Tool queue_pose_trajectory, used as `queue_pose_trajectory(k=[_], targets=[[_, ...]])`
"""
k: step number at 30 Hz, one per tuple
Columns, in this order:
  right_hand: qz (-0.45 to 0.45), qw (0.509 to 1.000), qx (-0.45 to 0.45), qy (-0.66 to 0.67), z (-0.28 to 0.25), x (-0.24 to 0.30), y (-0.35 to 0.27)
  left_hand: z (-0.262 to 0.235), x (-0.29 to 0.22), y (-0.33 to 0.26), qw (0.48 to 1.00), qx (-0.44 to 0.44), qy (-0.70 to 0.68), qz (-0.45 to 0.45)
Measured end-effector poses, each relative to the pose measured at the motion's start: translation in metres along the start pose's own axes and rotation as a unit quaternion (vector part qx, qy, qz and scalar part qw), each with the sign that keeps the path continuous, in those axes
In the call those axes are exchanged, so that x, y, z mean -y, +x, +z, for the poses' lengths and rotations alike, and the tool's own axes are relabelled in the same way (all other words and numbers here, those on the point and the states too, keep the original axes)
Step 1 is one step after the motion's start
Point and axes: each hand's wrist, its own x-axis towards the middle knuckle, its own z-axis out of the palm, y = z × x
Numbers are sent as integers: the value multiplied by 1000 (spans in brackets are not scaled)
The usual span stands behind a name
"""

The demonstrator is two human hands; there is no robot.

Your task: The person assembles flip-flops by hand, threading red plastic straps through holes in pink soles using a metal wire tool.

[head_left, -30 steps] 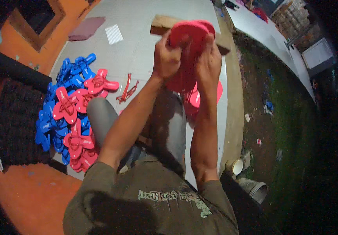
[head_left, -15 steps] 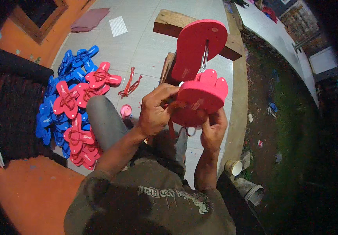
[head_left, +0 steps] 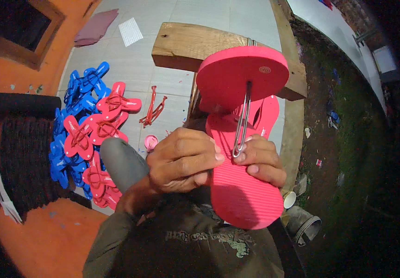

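Observation:
A pink flip-flop sole [head_left: 246, 197] with a ribbed underside is held between my hands, its broad end toward me. At its left edge my left hand [head_left: 184, 160] is closed, fingers bent against the sole. My right hand [head_left: 264, 160] grips the right side, fingers lying over the ribbed face beside the tip of a long metal loop [head_left: 241, 125]. That loop runs through another pink sole [head_left: 237, 69], which is up by a wooden beam [head_left: 186, 46]. Part of a further pink sole [head_left: 267, 118] shows behind. What my left fingertips pinch is partly hidden.
Left of my knee lies a pile of blue flip-flops [head_left: 86, 85] and pink flip-flops [head_left: 77, 139]. Red straps [head_left: 153, 111] and a small pink pot [head_left: 151, 142] are on the tiles. A stack of dark sheets [head_left: 28, 167] stands by the orange wall, and a bucket [head_left: 304, 227] at right.
The held sole has turned so that its ribbed underside faces up, and come nearer to me. Both hands now press at its middle, beside the metal loop's tip.

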Motion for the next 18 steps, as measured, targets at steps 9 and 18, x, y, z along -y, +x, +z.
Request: queue_pose_trajectory(k=[9, 18], targets=[[45, 999, -9, 15, -4, 5, 14, 6, 3, 9, 1000, -4, 7, -21], [174, 961, -213, 2, 17, -11, 40, -5, 15, 50, 943, 87, 211, -242]])
